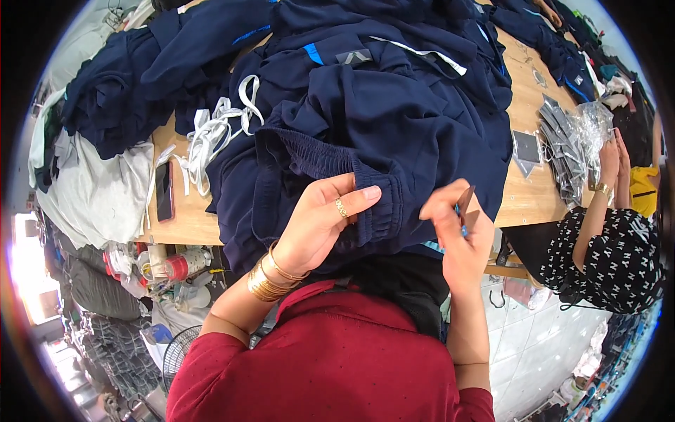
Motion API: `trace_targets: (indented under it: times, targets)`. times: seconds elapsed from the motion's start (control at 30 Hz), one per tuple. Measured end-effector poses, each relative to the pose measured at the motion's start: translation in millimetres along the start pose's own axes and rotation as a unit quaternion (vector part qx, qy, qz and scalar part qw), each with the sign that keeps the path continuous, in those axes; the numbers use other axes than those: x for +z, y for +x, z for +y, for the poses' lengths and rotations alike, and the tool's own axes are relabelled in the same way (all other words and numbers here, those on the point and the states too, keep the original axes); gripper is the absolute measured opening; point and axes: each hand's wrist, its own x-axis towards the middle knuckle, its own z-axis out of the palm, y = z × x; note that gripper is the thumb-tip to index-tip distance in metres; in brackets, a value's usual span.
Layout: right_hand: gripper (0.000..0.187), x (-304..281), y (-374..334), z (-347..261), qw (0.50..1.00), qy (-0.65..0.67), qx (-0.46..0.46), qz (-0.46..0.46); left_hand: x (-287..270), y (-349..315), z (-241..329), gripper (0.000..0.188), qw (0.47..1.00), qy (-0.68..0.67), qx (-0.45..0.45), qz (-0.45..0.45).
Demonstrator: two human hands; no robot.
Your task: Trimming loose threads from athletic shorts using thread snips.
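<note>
Navy gathered waistband (387, 214) btwn L fingers (361, 200)

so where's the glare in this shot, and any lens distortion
In the head view, the bright opening at far left is blown out; head view again, the clear plastic at right glints, while folds in the navy cloth fall dark; head view too, the fisheye picture rounds off into black corners, with blue fringing at right.

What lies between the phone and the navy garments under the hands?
A loose tangle of white cord and some bare tabletop, seen in the head view.
</note>
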Motion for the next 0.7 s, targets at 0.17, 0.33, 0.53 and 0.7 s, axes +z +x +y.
trace_targets:
  times: [0.17,0.33,0.53,0.7]
  targets:
    - [0.018,9,-2,-5,0.969,-0.193,-0.155,0.009,2,0,-1,0.015,1.0,0.024,-0.005,0.005]
    - [0.047,14,1,24,0.945,-0.244,-0.219,0.008,-1,2,-8,0.014,1.0,0.02,-0.017,0.004]
    - [0.038,12,1,32,0.929,-0.26,-0.259,0.047,1,7,-13,0.017,0.999,-0.007,-0.051,0.001]
    - [0.003,5,-2,19,0.975,-0.172,-0.117,-0.077,5,8,-13,0.024,0.998,-0.052,-0.027,-0.024]
